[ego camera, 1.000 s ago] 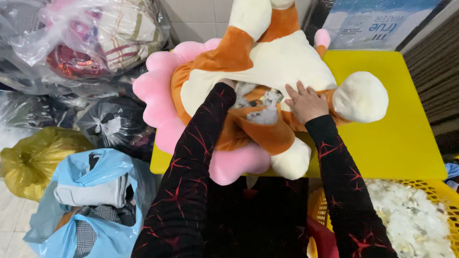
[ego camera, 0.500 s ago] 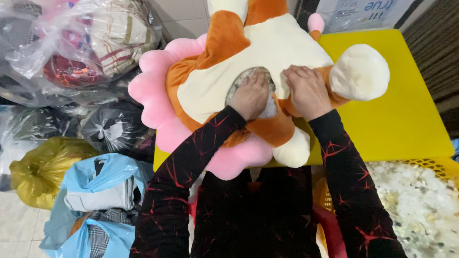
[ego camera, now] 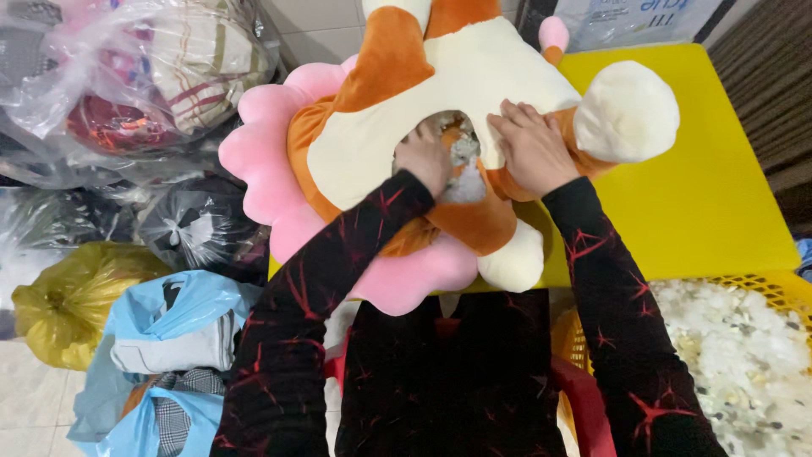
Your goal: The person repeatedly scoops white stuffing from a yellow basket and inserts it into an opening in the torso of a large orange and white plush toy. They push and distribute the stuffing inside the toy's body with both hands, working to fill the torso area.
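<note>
on the yellow worktop [ego camera: 719,211]: an orange and cream plush toy [ego camera: 474,85] lies on a pink flower cushion [ego camera: 262,169].
left hand [ego camera: 425,159]: grip curled shut, pushing grey stuffing [ego camera: 463,151] into the toy's opening.
right hand [ego camera: 533,148]: flat, fingers spread, pressing the toy at 3 o'clock of the opening.
at 5 o'clock: yellow basket [ego camera: 782,283] of white stuffing.
at 8 o'clock: blue bag [ego camera: 182,309] of clothes.
</note>
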